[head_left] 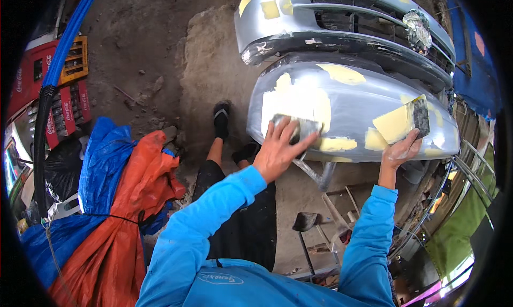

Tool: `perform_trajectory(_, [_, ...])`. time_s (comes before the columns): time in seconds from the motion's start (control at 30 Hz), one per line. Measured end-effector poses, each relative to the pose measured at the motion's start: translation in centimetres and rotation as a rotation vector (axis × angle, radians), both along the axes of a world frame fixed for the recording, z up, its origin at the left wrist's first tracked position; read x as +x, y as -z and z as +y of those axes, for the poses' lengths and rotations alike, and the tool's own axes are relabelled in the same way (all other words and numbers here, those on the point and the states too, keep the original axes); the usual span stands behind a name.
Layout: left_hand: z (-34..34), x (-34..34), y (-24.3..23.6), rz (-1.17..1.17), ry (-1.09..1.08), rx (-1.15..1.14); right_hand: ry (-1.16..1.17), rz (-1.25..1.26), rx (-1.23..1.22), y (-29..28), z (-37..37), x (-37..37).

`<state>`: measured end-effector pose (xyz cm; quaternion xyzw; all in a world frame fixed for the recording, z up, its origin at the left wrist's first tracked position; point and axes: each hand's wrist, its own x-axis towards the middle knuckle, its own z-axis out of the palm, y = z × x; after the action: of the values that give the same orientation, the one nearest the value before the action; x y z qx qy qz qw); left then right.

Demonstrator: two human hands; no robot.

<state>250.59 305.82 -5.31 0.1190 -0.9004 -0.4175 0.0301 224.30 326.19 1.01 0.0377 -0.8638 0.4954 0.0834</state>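
- Left hand (280, 149) is gripping a spreader (305, 128), apparently smoothing filler near left end of bumper (352, 106).
- Right hand (402, 149) is holding a yellow-smeared plate (396, 121).
- Next stroke is probably needing even pressure.

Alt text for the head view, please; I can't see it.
A person's left hand holds a flat grey tool at a yellow-patched silver bumper; the right hand holds a yellow-smeared flat piece. Another silver bumper lies beyond.

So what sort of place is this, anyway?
Probably a makeshift car-body repair spot: there's a grey car panel with pale yellow patches, a bumper beyond it, and a flat plate of yellow paste in the person's right hand.
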Motion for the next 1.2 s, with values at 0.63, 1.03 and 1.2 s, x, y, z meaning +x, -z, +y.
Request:
perform_trajectory(0.63, [-5.1, -6.4, 0.2, -0.012, 0.067, 0.011, -0.006, 0.03, 0.016, -0.5, -0.7, 0.5])
perform_trajectory(1.03, [-4.0, -7.1, 0.1, -0.047, 0.049, -0.032, -0.019, -0.014, 0.041, -0.8, -0.7, 0.8])
perform_trajectory(1.2, [-2.3, -5.5, -0.7, -0.015, 0.041, -0.043, -0.031, 0.033, 0.114, -0.8, -0.8, 0.7])
